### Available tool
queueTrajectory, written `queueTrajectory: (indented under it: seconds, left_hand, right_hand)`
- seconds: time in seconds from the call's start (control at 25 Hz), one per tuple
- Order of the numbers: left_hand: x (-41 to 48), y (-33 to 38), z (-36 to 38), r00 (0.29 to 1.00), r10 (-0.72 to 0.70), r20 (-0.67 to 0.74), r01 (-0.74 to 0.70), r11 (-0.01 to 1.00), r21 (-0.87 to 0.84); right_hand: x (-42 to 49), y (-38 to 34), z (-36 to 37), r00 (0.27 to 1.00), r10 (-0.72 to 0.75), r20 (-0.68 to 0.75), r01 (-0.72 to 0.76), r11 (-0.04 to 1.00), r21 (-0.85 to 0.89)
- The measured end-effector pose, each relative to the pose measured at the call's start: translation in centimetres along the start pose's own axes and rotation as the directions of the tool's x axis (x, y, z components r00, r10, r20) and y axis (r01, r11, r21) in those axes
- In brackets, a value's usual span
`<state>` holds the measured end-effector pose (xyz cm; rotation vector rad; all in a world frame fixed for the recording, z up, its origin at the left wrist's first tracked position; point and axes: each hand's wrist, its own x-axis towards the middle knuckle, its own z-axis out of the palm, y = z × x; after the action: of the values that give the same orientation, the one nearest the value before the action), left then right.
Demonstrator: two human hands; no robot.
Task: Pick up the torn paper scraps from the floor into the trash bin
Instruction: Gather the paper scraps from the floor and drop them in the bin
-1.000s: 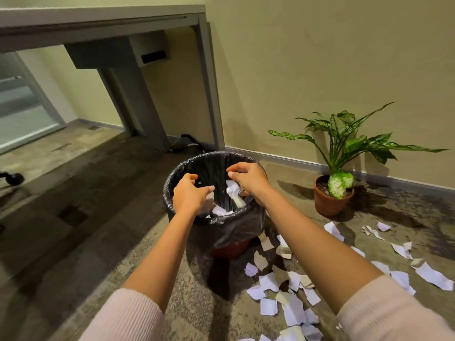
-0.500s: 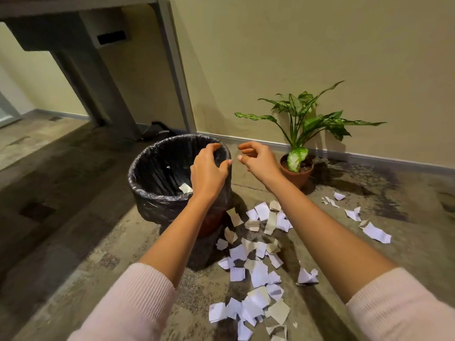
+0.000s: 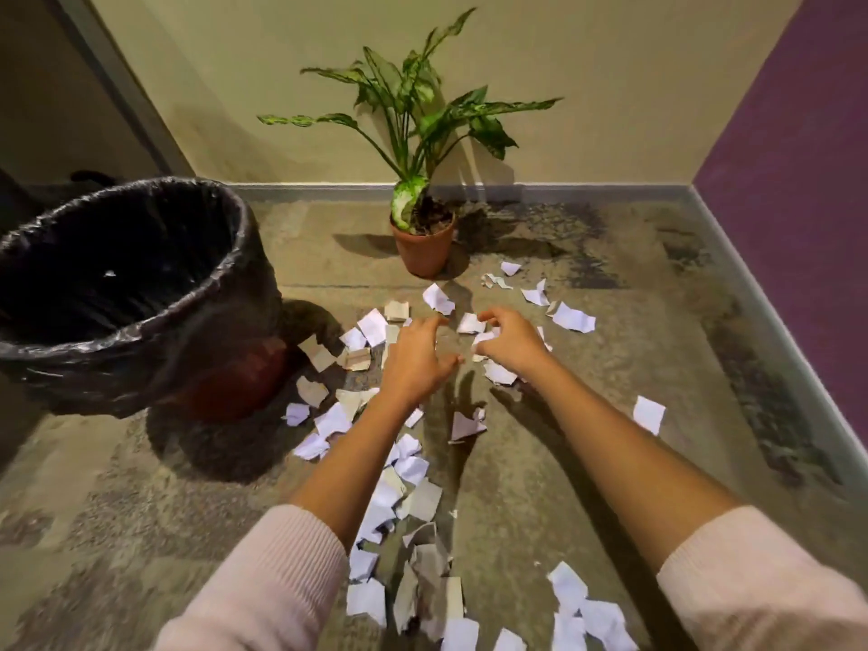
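At centre frame, our left hand (image 3: 417,357) is hovering open and our right hand (image 3: 511,344) is clawing paper scraps (image 3: 469,324), hold unclear; we should be raking them together.

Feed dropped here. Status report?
Left hand open over scraps; right hand curled at scraps, grip unclear. Scraps litter floor beside bin. Nothing blocking.

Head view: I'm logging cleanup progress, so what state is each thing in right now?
Trash bin: upright, bag-lined, open-topped.
Paper scraps: scattered on the floor, not picked up.
Left hand: open, reaching down among scraps.
Right hand: fingers curled over scraps; grip unclear.
Potted plant: upright, untouched.
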<state>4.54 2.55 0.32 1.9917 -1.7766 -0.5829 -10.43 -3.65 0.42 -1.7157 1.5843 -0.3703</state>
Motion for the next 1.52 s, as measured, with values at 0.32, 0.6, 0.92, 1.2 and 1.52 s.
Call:
queueTrajectory:
  seconds: [0.32,0.6,0.92,1.2,1.52]
  left_hand:
    - [-1.9,-1.3,9.7,0.934,-0.112,0.34,0.049,0.981,0.188]
    - [-1.4,-1.0,10.0,0.961,-0.104,0.257,0.08,0.992,0.102]
    - [-1.4,-0.2,10.0,0.97,-0.186,0.16,0.193,0.981,-0.032]
    - [-0.5,-0.3,9.5,0.968,-0.203,0.149,0.223,0.966,-0.134]
    - [2.3,0.1,10.1,0.97,-0.182,0.164,0.2,0.974,-0.104]
  right_hand:
    - [-2.3,15.7,-2.6,0.907,0.36,-0.217,-0.419,0.816,-0.398]
    - [-3.2,18.3,-4.1,0.863,0.452,-0.227,-0.506,0.788,-0.351]
    - [-3.3,18.6,-3.9,0.856,0.354,-0.378,-0.408,0.91,-0.07]
    - [-1.3,16.0,-4.4,0.925,0.345,-0.162,-0.275,0.898,0.343]
    - [1.1,16.2,-2.9,0.96,0.246,-0.134,-0.278,0.901,-0.332]
